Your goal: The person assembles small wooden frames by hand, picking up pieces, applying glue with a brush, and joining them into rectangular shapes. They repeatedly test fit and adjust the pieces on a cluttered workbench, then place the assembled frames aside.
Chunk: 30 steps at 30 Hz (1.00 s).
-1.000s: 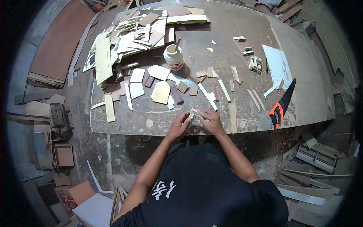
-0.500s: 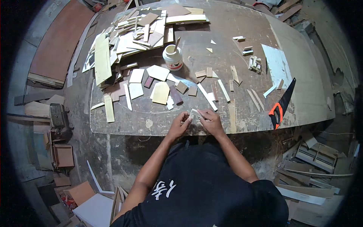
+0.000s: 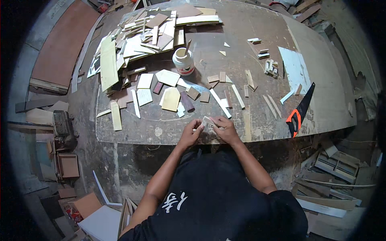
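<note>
A small pale piece of wood [image 3: 208, 120] is held up between both hands, over the near edge of the table [image 3: 261, 130]. Its left side is pinched by the fingers of the left hand [image 3: 191, 131], and its right side is gripped between thumb and finger of the right hand [image 3: 225, 129]; whether one piece or two pressed together are held cannot be told at this size.

Much of the cutting seems to be done: a white panel [image 3: 167, 78] with cut corners, a yellow panel [image 3: 171, 99] of similar shape and a thin strip [image 3: 220, 103] are laid out loose beyond the hands. Towards the far right, a small block of sticks [image 3: 271, 68] looks joined, while most pieces appear to be left separate. The saw [image 3: 299, 112] is laid at the near right, untouched, and offcuts are heaped in a pile [image 3: 138, 46] at the far left.

Of the containers, a white tub [image 3: 183, 64] is stood open beyond the panels, with a stick [image 3: 188, 47] leaned in its mouth; how full it is cannot be seen. On the left, below the table, a brown box [image 3: 67, 165] is turned open side up, its contents not made out
</note>
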{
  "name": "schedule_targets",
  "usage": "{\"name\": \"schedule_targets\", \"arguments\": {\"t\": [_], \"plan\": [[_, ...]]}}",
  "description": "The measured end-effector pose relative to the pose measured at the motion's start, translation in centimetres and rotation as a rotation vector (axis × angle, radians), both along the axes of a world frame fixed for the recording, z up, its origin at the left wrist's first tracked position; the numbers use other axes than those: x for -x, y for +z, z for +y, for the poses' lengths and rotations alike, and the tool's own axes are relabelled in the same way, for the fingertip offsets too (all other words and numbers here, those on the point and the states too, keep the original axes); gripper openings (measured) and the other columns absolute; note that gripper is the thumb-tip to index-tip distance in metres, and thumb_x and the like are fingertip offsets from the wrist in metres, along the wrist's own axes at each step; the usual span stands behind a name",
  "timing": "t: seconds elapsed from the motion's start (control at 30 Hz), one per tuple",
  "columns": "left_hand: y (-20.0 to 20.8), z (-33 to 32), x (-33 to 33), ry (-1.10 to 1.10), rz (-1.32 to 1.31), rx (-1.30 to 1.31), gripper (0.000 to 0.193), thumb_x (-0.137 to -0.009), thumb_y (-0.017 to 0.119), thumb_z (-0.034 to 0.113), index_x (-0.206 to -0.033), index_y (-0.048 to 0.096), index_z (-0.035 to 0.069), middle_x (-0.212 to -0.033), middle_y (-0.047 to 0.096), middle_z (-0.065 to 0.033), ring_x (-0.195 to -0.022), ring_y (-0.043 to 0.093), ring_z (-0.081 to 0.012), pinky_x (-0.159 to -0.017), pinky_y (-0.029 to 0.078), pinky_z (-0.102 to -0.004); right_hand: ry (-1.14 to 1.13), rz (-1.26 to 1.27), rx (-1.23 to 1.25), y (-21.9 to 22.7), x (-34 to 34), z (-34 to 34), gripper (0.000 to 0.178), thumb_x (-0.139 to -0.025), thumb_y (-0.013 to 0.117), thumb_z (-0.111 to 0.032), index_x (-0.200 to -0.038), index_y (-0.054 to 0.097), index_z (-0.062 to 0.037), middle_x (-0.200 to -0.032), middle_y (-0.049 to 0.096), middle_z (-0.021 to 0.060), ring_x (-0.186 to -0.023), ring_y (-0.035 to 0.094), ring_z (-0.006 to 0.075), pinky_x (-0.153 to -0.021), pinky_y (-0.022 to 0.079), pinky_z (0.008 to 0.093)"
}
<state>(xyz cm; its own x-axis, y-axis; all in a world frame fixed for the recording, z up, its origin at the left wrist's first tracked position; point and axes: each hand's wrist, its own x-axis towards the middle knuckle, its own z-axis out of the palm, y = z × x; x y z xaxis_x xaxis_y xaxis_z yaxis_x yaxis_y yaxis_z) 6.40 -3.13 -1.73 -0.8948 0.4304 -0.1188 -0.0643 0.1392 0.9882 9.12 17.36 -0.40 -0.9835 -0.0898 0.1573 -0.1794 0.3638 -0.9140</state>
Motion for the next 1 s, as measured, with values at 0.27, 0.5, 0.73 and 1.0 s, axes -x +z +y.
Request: {"name": "schedule_targets", "arguments": {"t": [0.27, 0.5, 0.73, 1.0], "plan": [[0.8, 0.3, 0.1, 0.04, 0.034, 0.042, 0.016, -0.096, 0.056, 0.012, -0.107, 0.058, 0.0, -0.086, 0.062, -0.0033, -0.078, 0.057, -0.0086, -0.072, 0.048, -0.0265, 0.04, 0.086, -0.022, 0.0, 0.5, 0.2, 0.045, -0.077, 0.064, 0.003, -0.121, 0.065, -0.0055, -0.101, 0.065, 0.0132, -0.086, 0.064, 0.0237, -0.072, 0.051, 0.0317], [0.7, 0.1, 0.1, 0.04, 0.089, 0.1, 0.016, -0.095, 0.057, 0.01, -0.107, 0.058, -0.001, -0.088, 0.065, -0.0062, -0.08, 0.061, -0.0113, -0.073, 0.049, -0.028, 0.068, 0.088, -0.018, 0.3, 0.4, 0.1, 0.045, -0.077, 0.063, 0.003, -0.122, 0.064, -0.0058, -0.101, 0.065, 0.0143, -0.089, 0.065, 0.0261, -0.075, 0.051, 0.0312], [0.7, 0.2, 0.3, 0.042, 0.133, 0.033, 0.026, -0.093, 0.058, 0.008, -0.118, 0.055, 0.001, -0.094, 0.065, -0.0077, -0.084, 0.061, -0.0126, -0.076, 0.049, -0.0294, 0.12, 0.052, -0.01, 0.1, 0.8, 0.6, 0.047, -0.076, 0.063, 0.002, -0.123, 0.064, -0.0068, -0.106, 0.065, 0.014, -0.093, 0.065, 0.0249, -0.077, 0.051, 0.0311], [1.8, -1.4, 0.9, -0.022, 0.149, 0.06, 0.044, -0.09, 0.056, 0.001, -0.133, 0.049, 0.008, -0.107, 0.064, -0.0104, -0.085, 0.059, -0.0134, -0.078, 0.049, -0.0287, 0.161, 0.016, -0.046, 0.4, 1.9, -0.4, 0.04, -0.079, 0.066, -0.003, -0.119, 0.066, -0.0065, -0.105, 0.064, 0.0152, -0.092, 0.065, 0.0269, -0.079, 0.051, 0.0326]]}}
